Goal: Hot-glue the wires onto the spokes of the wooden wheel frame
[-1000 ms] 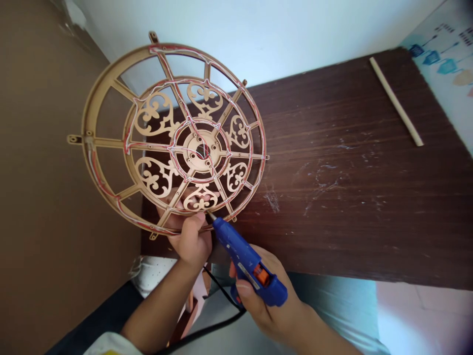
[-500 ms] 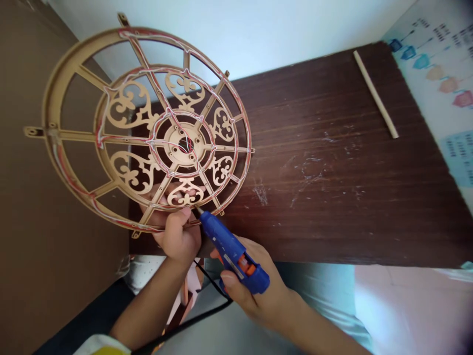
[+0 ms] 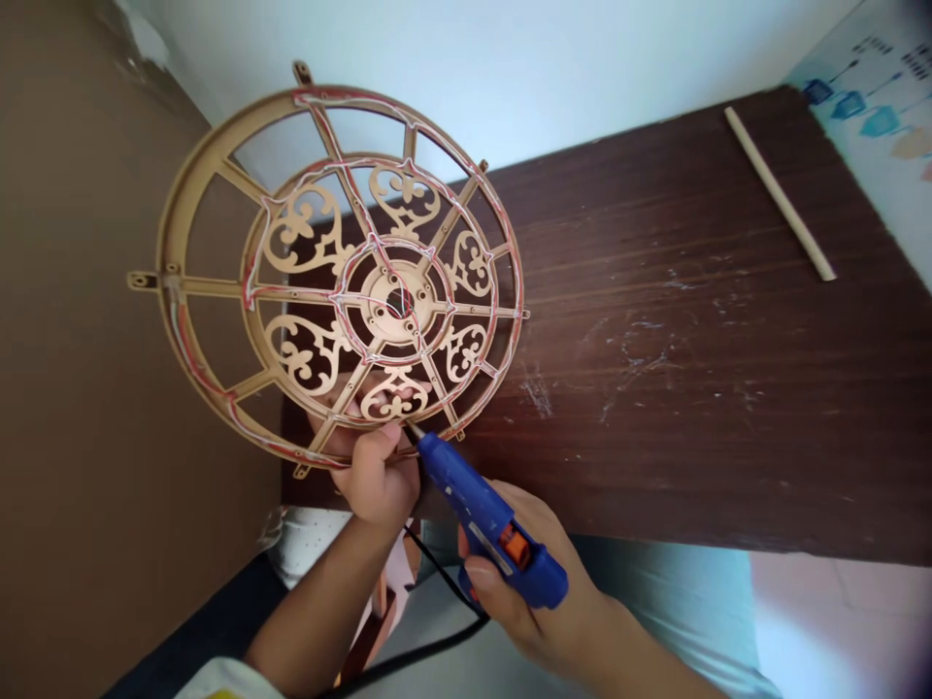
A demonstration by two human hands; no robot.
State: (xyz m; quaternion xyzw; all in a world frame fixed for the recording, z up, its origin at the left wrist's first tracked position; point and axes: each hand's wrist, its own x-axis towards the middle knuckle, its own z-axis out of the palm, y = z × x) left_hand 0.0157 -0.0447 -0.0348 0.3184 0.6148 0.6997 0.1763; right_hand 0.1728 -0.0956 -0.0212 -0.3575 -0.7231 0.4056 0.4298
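A round gold openwork frame (image 3: 175, 204) with scroll ornaments stands tilted over the table's left part. Red and white wires run along its rings and some spokes. My left hand (image 3: 379, 476) grips its lower edge, thumb in front and fingers partly hidden behind the bars. In my right hand (image 3: 535, 573) is a blue glue gun (image 3: 466, 490) with an orange part inside. Its nozzle points up-left and meets the frame's lower inner ring beside my left thumb. Whether glue is coming out is too small to tell.
The dark wooden table (image 3: 691, 427) has whitish scuffs. A pale stick (image 3: 781, 194) lies at its back right. A brown surface (image 3: 94, 388) rises at the left, and a black cord (image 3: 429, 646) hangs below the glue gun.
The frame, both hands and the glue gun appear shifted right and slightly down; the table and stick have shifted likewise, so the view has moved. Both holds are the same.
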